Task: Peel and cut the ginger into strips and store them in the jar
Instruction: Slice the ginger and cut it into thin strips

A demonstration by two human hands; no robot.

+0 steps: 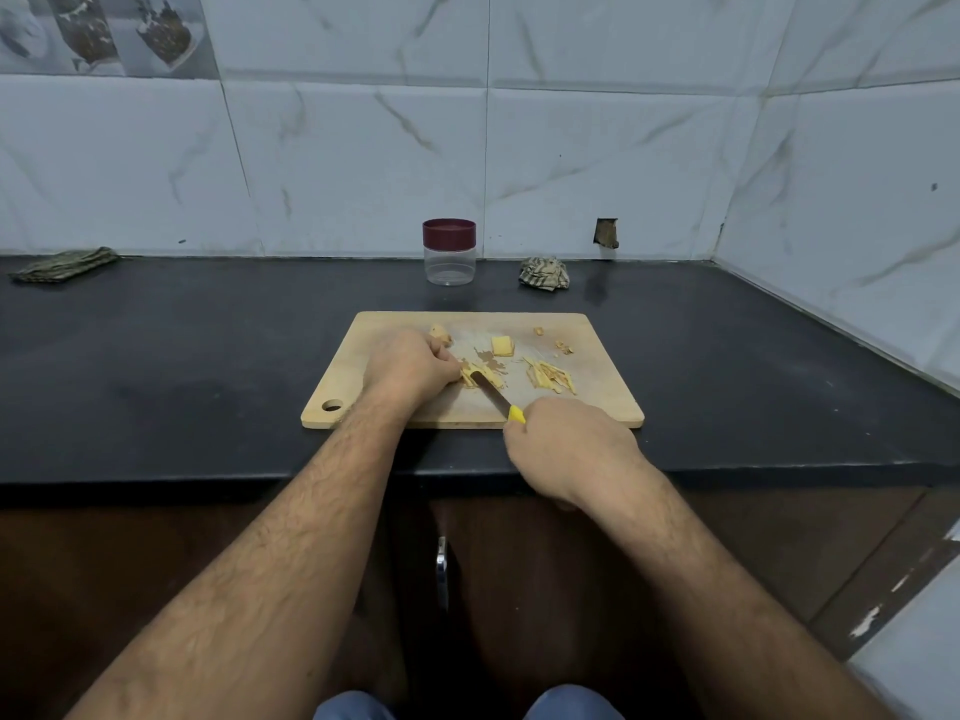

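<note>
Ginger piece (pixel 469 377), pale yellow and peeled, lies on the light wooden cutting board (pixel 597 407), pinned under the curled left hand (pixel 410 366); the right hand (pixel 566 454) grips a yellow-handled knife (pixel 493 394) slicing it.

My left hand (pixel 413 363) covers most of the ginger (pixel 470 377) I'm slicing; only its right end shows. My right hand (pixel 569 452) hides nearly all of the knife (pixel 491 392) handle, leaving just a yellow tip. The scraps (pixel 563 347) at the board's (pixel 597 402) far right are too small to tell peel from flesh. My knees are cut off at the bottom edge.
</note>
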